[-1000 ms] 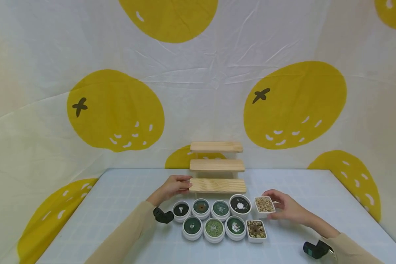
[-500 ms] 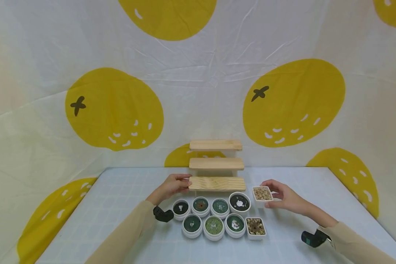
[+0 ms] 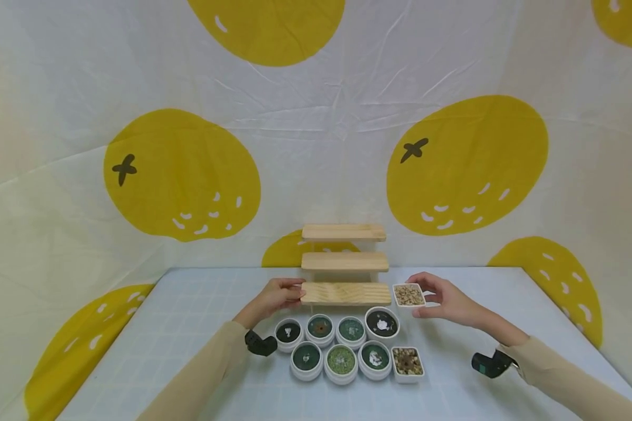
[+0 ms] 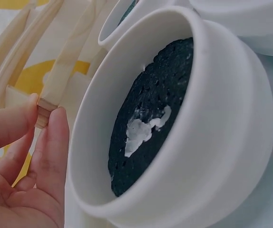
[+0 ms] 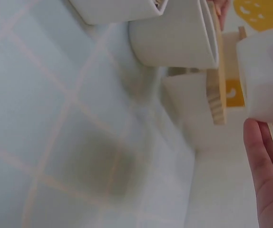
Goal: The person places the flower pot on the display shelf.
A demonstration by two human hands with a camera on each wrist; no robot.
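My left hand (image 3: 271, 299) pinches the left end of the lowest board of a three-tier wooden shelf (image 3: 346, 293). In the left wrist view, thumb and fingertips meet the board's end (image 4: 48, 104). A small square white pot (image 3: 409, 296) filled with tan pebbles is held up by my right hand (image 3: 453, 303), just off the right end of that board. The right wrist view shows the pot's white side (image 5: 267, 78) between fingers and thumb, raised above the table. The boards carry nothing.
In front of the shelf stand several round white pots with dark or green fill, such as the large one (image 3: 382, 323) and a green one (image 3: 341, 360). Beside them is another square pebble pot (image 3: 408, 365). Behind the table hangs a fruit-printed cloth (image 3: 316, 175).
The right hand has carried the square pot up and leftward, from beside the large round pot to near the lowest board's right end. My left hand keeps its grip on the board.
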